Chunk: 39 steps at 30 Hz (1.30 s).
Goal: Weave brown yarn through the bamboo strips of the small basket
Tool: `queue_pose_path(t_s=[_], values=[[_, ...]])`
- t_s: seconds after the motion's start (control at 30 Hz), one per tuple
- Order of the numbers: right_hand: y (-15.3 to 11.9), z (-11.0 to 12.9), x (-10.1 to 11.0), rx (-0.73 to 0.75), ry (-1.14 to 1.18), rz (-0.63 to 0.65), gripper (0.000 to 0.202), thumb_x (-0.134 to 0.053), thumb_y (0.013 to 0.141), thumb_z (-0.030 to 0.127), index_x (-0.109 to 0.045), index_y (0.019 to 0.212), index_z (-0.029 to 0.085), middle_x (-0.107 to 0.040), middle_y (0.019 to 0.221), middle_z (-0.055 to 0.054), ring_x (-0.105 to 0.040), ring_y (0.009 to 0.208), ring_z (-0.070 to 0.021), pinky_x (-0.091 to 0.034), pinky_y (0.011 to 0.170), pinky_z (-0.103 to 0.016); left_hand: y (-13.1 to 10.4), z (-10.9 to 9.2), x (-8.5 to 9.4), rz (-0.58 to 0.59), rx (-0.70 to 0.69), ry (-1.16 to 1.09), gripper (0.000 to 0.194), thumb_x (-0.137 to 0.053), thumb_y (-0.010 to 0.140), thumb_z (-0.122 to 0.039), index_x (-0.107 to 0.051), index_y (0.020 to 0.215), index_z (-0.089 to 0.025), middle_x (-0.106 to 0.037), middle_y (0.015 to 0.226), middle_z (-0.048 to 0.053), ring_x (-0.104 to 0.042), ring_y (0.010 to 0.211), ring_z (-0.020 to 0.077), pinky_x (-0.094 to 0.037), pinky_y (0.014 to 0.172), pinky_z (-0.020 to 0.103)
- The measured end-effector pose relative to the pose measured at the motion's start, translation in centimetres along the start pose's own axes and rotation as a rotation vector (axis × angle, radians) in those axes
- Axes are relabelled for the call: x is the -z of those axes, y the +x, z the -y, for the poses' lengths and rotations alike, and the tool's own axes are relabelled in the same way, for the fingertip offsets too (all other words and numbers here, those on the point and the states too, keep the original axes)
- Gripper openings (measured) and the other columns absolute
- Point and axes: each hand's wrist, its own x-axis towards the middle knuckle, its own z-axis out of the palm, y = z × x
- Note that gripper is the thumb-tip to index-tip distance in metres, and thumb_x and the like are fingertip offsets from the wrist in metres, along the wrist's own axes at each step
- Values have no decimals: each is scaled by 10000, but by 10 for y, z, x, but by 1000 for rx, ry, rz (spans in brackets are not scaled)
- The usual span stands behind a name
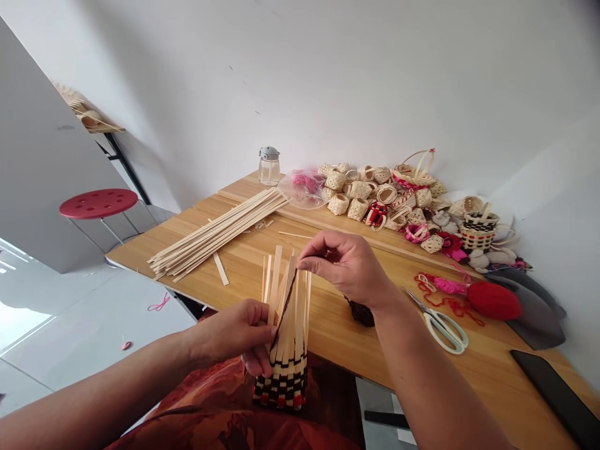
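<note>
A small basket (281,382) of pale strips, woven with black and red, rests on my lap at the table's edge, its long strips standing upright. My left hand (250,334) grips the basket's left side, thumb and fingers closed on the strips. Above the strips, my right hand (344,262) pinches a dark twisted yarn (289,294) between thumb and forefinger. That yarn runs taut and slanting down to my left thumb. A dark yarn ball (360,312) lies on the table, partly behind my right wrist.
On the wooden table (328,337) are pale strips (220,234), a glass jar (269,167), many small baskets (359,189), scissors (443,328), red yarn (494,300) and a black phone (555,390). A red stool (98,204) stands at the left.
</note>
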Motion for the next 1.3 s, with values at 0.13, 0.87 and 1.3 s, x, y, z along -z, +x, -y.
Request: queue_pose_path(t_s=[0.13, 0.87, 1.3], values=[[16, -2, -3, 35, -81, 21, 213, -767, 857, 373, -738, 825, 164, -668, 728, 1, -499, 623, -98, -403, 578, -241, 1, 1, -1, -8, -5, 10, 198, -639, 806, -284, -696, 913, -127, -809, 843, 118, -759, 632, 167, -510, 484, 163], [-13, -4, 5, -108, -300, -31, 170, -657, 882, 244, -614, 732, 174, -548, 648, 27, -439, 578, -93, -352, 530, -235, 3, 9, 8, -41, -16, -76, 355, -759, 744, -353, -673, 1000, -123, -778, 755, 74, -741, 631, 162, -535, 535, 184], [-62, -21, 40, -428, -184, 262, 220, -711, 860, 350, -629, 760, 172, -506, 625, 35, -401, 558, -92, -332, 492, -217, 3, 11, 14, -202, 11, -105, 404, -826, 726, -497, -680, 772, -124, -705, 568, 38, -639, 460, 121, -445, 419, 172]])
